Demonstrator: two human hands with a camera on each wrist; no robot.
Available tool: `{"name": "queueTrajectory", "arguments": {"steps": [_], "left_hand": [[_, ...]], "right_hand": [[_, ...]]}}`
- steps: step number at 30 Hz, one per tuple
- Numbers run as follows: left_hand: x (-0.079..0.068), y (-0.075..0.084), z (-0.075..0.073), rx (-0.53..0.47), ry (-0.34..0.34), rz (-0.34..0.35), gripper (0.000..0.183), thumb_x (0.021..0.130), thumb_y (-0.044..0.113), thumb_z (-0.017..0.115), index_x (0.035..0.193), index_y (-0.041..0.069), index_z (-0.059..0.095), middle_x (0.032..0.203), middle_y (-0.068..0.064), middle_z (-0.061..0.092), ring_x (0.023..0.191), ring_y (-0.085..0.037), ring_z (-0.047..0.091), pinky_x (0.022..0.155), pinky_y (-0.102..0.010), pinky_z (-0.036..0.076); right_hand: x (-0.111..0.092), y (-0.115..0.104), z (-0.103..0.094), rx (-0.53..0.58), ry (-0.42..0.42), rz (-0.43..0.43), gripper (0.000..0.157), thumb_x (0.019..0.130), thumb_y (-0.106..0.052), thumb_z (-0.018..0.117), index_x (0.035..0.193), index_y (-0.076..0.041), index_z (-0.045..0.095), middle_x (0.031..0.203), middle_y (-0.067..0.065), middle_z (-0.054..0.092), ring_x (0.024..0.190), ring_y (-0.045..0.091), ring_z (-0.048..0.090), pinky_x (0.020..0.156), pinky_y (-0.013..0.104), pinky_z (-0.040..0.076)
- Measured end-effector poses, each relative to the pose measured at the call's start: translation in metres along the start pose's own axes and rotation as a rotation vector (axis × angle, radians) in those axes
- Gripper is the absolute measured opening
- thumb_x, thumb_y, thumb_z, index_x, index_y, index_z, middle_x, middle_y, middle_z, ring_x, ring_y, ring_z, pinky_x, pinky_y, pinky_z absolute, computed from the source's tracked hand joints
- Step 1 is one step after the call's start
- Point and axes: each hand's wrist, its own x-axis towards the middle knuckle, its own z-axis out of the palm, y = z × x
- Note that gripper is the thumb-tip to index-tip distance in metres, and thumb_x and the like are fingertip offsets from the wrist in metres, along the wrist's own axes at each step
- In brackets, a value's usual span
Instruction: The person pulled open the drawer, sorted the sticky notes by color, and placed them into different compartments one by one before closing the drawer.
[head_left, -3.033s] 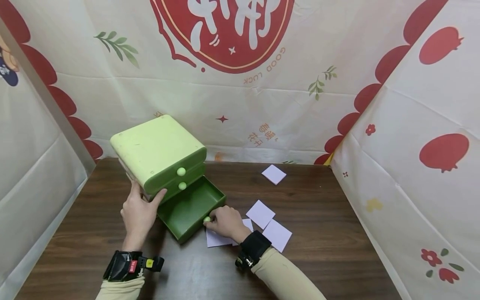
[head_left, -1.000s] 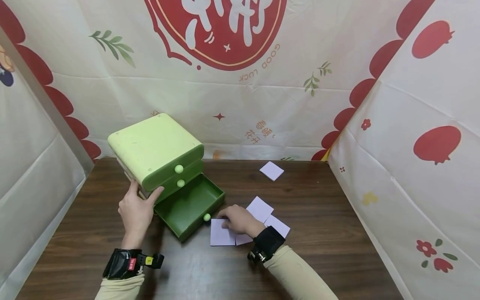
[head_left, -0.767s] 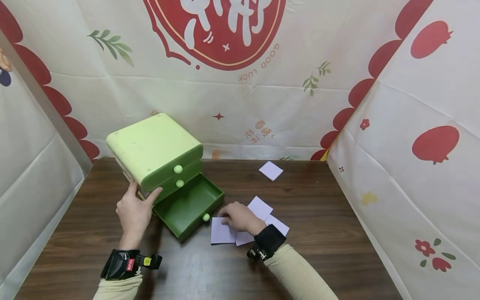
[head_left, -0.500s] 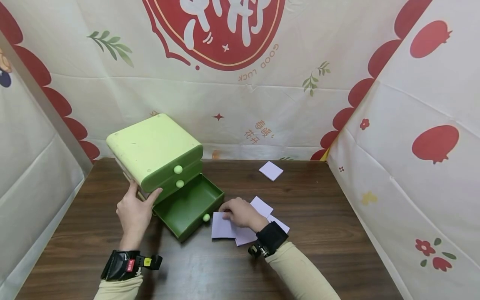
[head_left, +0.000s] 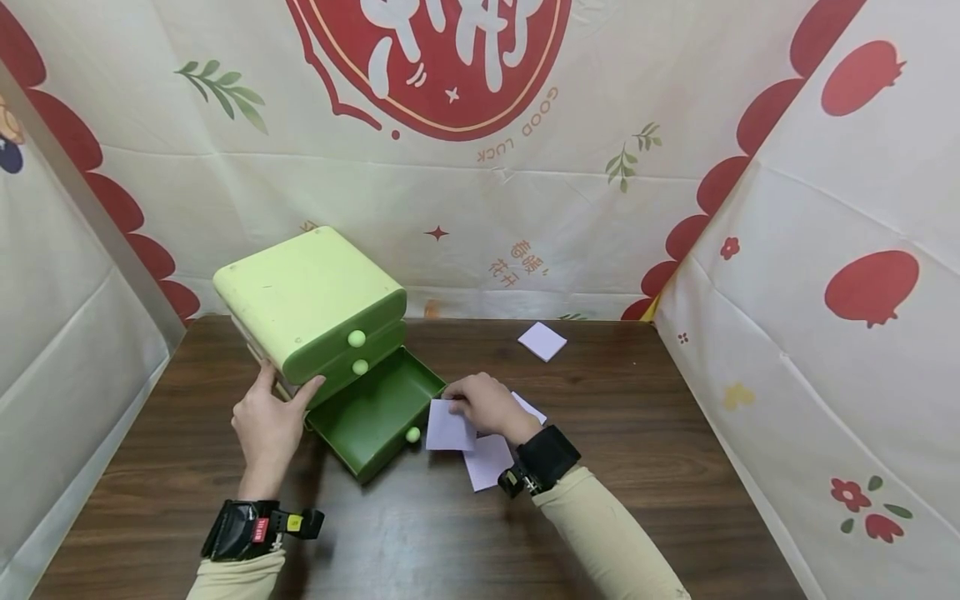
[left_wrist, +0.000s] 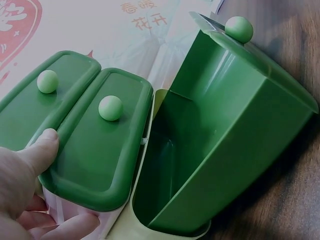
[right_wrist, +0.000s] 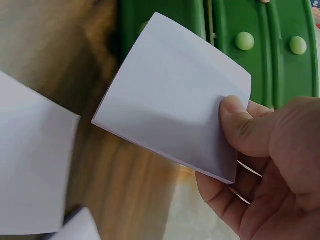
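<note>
My right hand [head_left: 491,406] pinches a thin lavender sticky note pad [head_left: 450,427], its thumb on top and fingers beneath in the right wrist view. The pad is beside the front right corner of the pulled-out bottom drawer [head_left: 382,408]. This drawer of the small green drawer cabinet [head_left: 311,292] has nothing inside. My left hand [head_left: 268,421] grips the cabinet's left side. In the left wrist view its thumb presses the front edge of a shut drawer [left_wrist: 95,150], with the other fingers along the side.
A second pad [head_left: 489,462] lies just below the held one. Another pad [head_left: 530,407] is partly hidden behind my right hand, and one more pad [head_left: 542,342] lies near the back of the wooden table [head_left: 637,467]. Printed cloth [head_left: 480,200] hangs behind the table.
My right hand has let go of the bottom drawer's knob, moved right to the pads, and drawn one up toward the drawer. My left hand keeps its grip on the cabinet.
</note>
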Motion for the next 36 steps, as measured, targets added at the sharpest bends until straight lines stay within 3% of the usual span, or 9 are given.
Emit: {"name": "queueTrajectory", "arguments": {"steps": [7,14,20,27,36], "left_hand": [[0.0,0.0,0.0,0.002,-0.001,-0.004,0.056,0.08,0.045,0.078,0.123,0.014,0.061,0.077,-0.018,0.066,0.061,-0.035,0.055,0.057,-0.045,0.035],[0.0,0.001,0.001,-0.003,-0.017,-0.014,0.056,0.081,0.045,0.077,0.125,0.014,0.061,0.078,-0.016,0.065,0.058,-0.029,0.05,0.056,-0.038,0.032],[0.0,0.001,0.0,-0.005,-0.018,-0.024,0.057,0.081,0.046,0.077,0.127,0.016,0.06,0.079,-0.017,0.065,0.062,-0.032,0.054,0.058,-0.042,0.034],[0.0,0.0,0.001,-0.007,-0.013,-0.019,0.059,0.081,0.046,0.077,0.129,0.016,0.059,0.086,-0.02,0.068,0.068,-0.038,0.058,0.063,-0.05,0.037],[0.0,0.0,0.001,-0.017,-0.01,-0.023,0.056,0.081,0.045,0.077,0.125,0.013,0.061,0.087,-0.019,0.069,0.069,-0.037,0.06,0.065,-0.051,0.038]], "right_hand": [[0.015,-0.01,-0.015,-0.018,0.053,-0.029,0.015,0.094,-0.014,0.064,0.104,-0.015,0.075,0.098,0.001,0.074,0.084,0.013,0.066,0.076,0.032,0.052],[0.035,-0.033,-0.021,-0.04,0.111,-0.084,0.015,0.094,-0.014,0.064,0.105,-0.016,0.074,0.096,0.0,0.074,0.08,0.011,0.065,0.072,0.03,0.052],[0.05,-0.054,-0.014,-0.056,0.133,-0.12,0.017,0.095,-0.016,0.062,0.107,-0.018,0.074,0.099,-0.001,0.074,0.08,0.011,0.066,0.068,0.026,0.051],[0.06,-0.069,0.003,-0.113,0.089,-0.148,0.02,0.096,-0.017,0.061,0.111,-0.022,0.073,0.103,-0.003,0.074,0.085,0.01,0.066,0.068,0.022,0.05],[0.071,-0.083,0.019,-0.214,0.046,-0.209,0.022,0.095,-0.019,0.062,0.114,-0.024,0.073,0.108,-0.007,0.074,0.095,0.009,0.069,0.075,0.021,0.052]]}}
